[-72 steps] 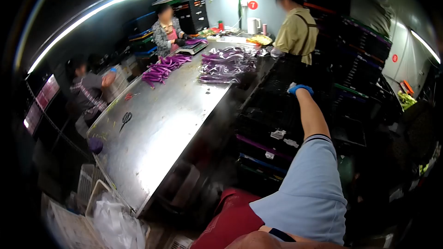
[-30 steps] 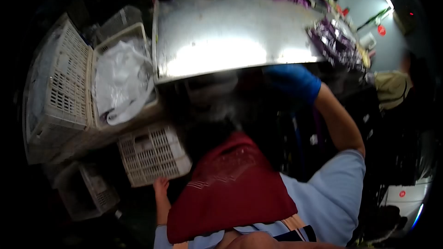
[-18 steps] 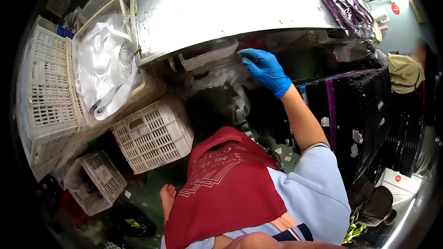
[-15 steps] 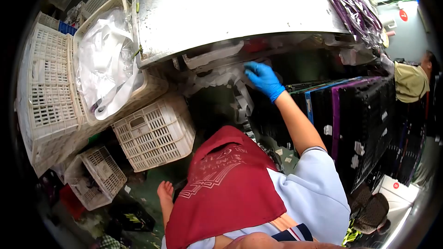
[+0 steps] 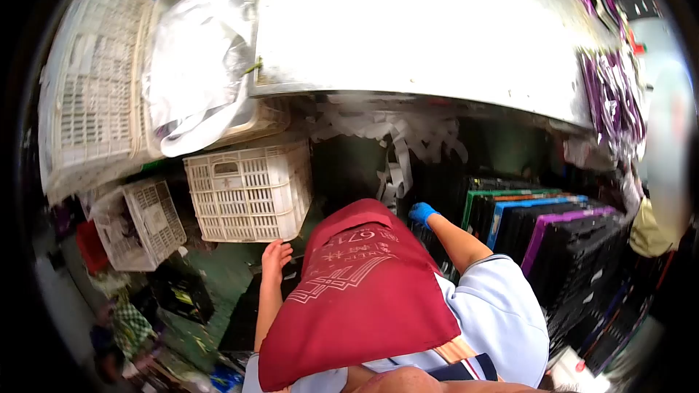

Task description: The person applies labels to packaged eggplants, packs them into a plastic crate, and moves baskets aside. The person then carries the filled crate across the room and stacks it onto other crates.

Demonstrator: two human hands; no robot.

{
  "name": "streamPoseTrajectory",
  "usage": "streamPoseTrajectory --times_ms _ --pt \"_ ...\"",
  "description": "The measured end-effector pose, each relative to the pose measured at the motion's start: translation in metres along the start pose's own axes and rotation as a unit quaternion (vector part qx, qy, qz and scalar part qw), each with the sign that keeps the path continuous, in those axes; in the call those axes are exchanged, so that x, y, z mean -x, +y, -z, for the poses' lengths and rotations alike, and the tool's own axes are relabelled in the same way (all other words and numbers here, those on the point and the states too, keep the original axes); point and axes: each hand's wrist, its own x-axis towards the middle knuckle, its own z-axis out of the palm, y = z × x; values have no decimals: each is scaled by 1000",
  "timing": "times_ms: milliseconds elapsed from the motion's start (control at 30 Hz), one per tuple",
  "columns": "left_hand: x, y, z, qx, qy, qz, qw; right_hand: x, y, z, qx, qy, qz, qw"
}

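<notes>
My left hand (image 5: 276, 255) is bare and hangs beside the maroon apron (image 5: 364, 298). Its fingers are apart and hold nothing. Just above it in the view is the lower edge of a white slatted crate (image 5: 244, 196); whether they touch, I cannot tell. My right hand (image 5: 422, 213) wears a blue glove and is low on the other side of the apron. Its fingers are small and partly turned away, so their pose is unclear. Close by are a dangling white strip (image 5: 397, 167) and a row of upright black crates (image 5: 502, 211) with coloured edges.
A bright metal table (image 5: 429, 36) spans the front, with purple bundled stems (image 5: 610, 98) at its right end. More white crates (image 5: 98, 80) stand at left, one holding white plastic wrapping (image 5: 196, 51). Loose white strips (image 5: 429, 131) lie beneath the table edge.
My gloved right hand has dropped from near the table edge down toward my body. The head view has shifted, and my left hand now appears higher, close to the crate.
</notes>
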Motion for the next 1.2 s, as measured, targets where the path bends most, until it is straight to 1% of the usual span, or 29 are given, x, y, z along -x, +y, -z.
streamPoseTrajectory --times_ms 33,67,100,133,167,200,233,300,333,367,433,500,533,567,633,667,700,733,767,800,867,900,933,967,1033,1100,1133,1200 --pt "1 -3 0 3 13 2 1000 -40 7 8 -64 12 23 998" --pt "3 -10 4 10 31 6 999 9 -45 23 -131 81 81 985" --pt "5 -18 10 18 57 21 998 9 -69 34 -174 79 91 977" --pt "5 -27 17 23 80 35 996 32 -100 42 -287 66 131 947" --pt "4 -36 24 23 102 53 993 48 -126 47 -309 64 150 937" --pt "-1 -49 30 -6 132 62 989 60 -146 47 -336 64 165 925" --pt "-7 -60 36 -23 119 75 990 65 -150 41 -367 66 176 911" --pt "-21 -64 46 -72 86 99 989 57 -132 22 -336 53 175 924" --pt "-29 -63 42 -94 72 82 990 38 -106 8 -278 63 161 945" --pt "-47 -65 46 -114 24 64 991 35 -84 -13 -285 87 178 938" --pt "-57 -29 18 -213 -32 35 976 -10 -10 -51 -147 131 107 975" --pt "-70 4 -10 -258 -92 -5 962 23 17 -73 -108 154 78 979" --pt "-77 18 -24 -271 -112 -29 956 43 22 -80 -163 185 76 966" --pt "-86 31 -40 -284 -133 -54 948 38 39 -93 -225 175 55 957" --pt "-98 58 -75 -337 -165 -68 925 20 72 -113 -345 154 19 926" --pt "-103 65 -90 -358 -177 -70 914 68 54 -97 -371 149 25 916" --pt "-115 71 -99 -388 -194 -82 897 70 62 -107 -430 150 29 890" --pt "-143 72 -98 -486 -201 -201 827 69 69 -115 -485 152 36 861" --pt "-165 72 -100 -565 -203 -316 735 65 73 -122 -533 153 44 831" --pt "-125 93 -129 -652 -137 -356 656 59 79 -130 -579 143 24 802" --pt "-141 97 -127 -725 -3 -399 562 49 87 -148 -611 138 -1 780" --pt "-141 99 -129 -737 59 -353 574 39 92 -152 -623 135 -13 770" --pt "-144 101 -127 -747 120 -305 579 21 99 -159 -619 121 -23 775" --pt "-160 93 -114 -738 135 -309 584 -1 108 -170 -618 107 -35 778" --pt "-193 76 -85 -722 161 -320 592 -43 114 -180 -611 96 -61 784" --pt "-187 69 -85 -735 132 -343 570 -79 113 -187 -592 97 -92 795" --pt "-182 69 -87 -742 116 -356 557 -113 119 -192 -549 77 -85 828" --pt "-184 66 -86 -754 145 -354 534 -166 116 -190 -488 130 -64 861"
